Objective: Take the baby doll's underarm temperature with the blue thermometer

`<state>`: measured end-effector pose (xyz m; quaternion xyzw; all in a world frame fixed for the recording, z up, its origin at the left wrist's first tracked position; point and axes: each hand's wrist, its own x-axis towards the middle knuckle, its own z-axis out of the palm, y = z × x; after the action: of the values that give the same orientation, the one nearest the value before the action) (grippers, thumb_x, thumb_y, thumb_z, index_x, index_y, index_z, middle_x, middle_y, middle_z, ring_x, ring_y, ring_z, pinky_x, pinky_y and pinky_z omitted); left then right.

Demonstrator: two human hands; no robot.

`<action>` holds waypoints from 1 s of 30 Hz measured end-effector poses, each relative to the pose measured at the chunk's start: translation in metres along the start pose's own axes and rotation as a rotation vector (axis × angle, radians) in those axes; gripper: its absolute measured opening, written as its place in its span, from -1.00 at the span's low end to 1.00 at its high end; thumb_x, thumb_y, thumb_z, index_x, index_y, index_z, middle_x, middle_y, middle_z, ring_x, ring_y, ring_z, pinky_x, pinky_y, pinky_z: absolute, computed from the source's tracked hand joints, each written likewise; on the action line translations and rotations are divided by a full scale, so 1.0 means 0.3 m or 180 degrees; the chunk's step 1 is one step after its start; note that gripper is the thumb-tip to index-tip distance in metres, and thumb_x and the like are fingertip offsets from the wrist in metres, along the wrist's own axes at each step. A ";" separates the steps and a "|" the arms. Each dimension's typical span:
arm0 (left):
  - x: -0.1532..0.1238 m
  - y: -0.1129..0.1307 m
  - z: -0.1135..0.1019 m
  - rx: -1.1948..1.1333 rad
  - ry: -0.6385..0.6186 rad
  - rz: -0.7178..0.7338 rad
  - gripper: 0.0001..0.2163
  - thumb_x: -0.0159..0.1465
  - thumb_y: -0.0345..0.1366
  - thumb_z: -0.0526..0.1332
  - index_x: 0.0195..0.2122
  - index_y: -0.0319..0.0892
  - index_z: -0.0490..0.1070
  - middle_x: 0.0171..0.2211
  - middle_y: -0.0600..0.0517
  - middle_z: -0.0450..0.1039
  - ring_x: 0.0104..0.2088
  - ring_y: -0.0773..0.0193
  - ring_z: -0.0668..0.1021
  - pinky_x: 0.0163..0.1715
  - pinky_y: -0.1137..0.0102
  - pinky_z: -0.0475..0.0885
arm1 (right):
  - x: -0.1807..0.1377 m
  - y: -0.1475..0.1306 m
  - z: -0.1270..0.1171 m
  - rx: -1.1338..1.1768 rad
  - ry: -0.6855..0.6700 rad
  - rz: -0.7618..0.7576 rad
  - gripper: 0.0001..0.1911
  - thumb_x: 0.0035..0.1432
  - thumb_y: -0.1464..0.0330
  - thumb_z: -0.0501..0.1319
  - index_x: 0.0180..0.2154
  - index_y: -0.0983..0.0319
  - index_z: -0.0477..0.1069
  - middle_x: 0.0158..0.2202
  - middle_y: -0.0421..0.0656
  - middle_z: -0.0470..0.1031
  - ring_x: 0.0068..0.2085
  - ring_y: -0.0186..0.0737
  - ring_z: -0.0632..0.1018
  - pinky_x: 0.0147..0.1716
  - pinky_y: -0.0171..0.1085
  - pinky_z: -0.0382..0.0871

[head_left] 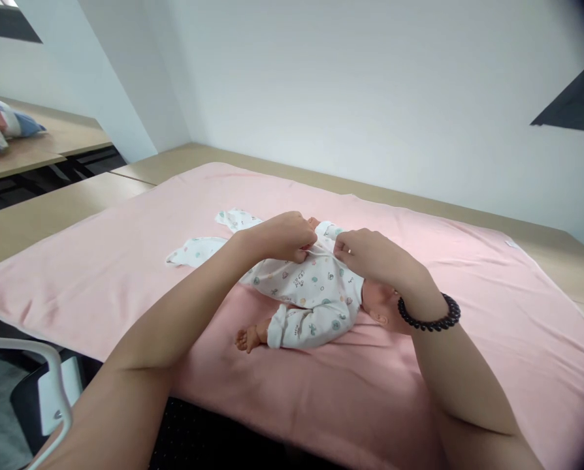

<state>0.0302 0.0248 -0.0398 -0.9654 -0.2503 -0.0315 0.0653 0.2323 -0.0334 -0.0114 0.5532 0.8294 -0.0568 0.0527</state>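
Note:
A baby doll [377, 303] lies on its side on a pink blanket [492, 313], head to the right and partly behind my right wrist. It wears a white printed romper [316, 294]; one sleeve ends near its small hand [249, 338]. The romper's legs [198, 249] lie flat to the left. My left hand [282, 236] and my right hand [368, 254] both pinch the romper's front edge at the doll's chest, fingertips almost meeting. A black bead bracelet [432, 320] circles my right wrist.
The blanket covers a light wooden table [51, 212] set against a white wall. Another doll [0, 127] in striped clothes lies on a table at the far left. A chair's white frame [51, 385] stands at the lower left.

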 end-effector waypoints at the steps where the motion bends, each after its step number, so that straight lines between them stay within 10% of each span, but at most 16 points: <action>1: -0.007 0.000 -0.013 -0.0028 -0.0032 -0.0039 -0.81 0.03 -0.44 0.17 -0.65 -0.16 0.18 -0.61 0.07 0.28 -0.59 0.33 0.22 -0.38 0.27 0.18 | -0.004 0.003 -0.004 0.0022 0.0026 0.0001 -0.81 0.30 0.37 0.04 -0.37 0.21 0.34 -0.40 -0.14 0.50 -0.43 -0.25 0.41 -0.44 -0.24 0.12; 8: -0.112 -0.001 -0.141 -0.0794 -0.0315 -0.0406 -0.97 0.12 -0.32 0.21 -0.39 -0.12 0.40 -0.36 0.04 0.47 -0.36 0.23 0.44 -0.34 0.34 0.22 | -0.063 0.037 -0.042 0.0384 -0.0203 -0.0098 -0.64 0.17 -0.01 0.24 -0.31 0.15 0.41 -0.31 -0.19 0.52 -0.34 -0.24 0.44 -0.44 -0.27 0.15; 25: -0.213 0.091 -0.253 -0.1783 -0.1451 -0.0103 -0.87 0.23 -0.24 0.29 -0.19 0.03 0.53 -0.16 0.10 0.58 -0.16 0.24 0.53 -0.27 0.45 0.33 | -0.120 0.017 -0.083 0.0774 -0.1680 -0.1607 -0.85 0.22 0.39 0.24 -0.23 0.15 0.61 -0.29 -0.20 0.60 -0.27 -0.28 0.55 -0.33 -0.34 0.30; 30: -0.188 0.028 -0.208 -0.1361 -0.1134 -0.0785 -0.72 0.30 -0.10 0.19 0.00 0.06 0.51 0.11 0.07 0.46 -0.03 0.18 0.51 -0.05 0.37 0.33 | -0.105 0.085 -0.080 0.0904 -0.1053 -0.1047 -0.72 0.27 0.19 0.17 -0.15 0.14 0.60 -0.13 -0.15 0.62 -0.17 -0.15 0.58 -0.25 -0.26 0.37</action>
<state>-0.0167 -0.0185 0.0158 -0.9099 -0.3609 0.0787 -0.1886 0.2674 -0.0487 0.0160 0.3961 0.8720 -0.2699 0.0995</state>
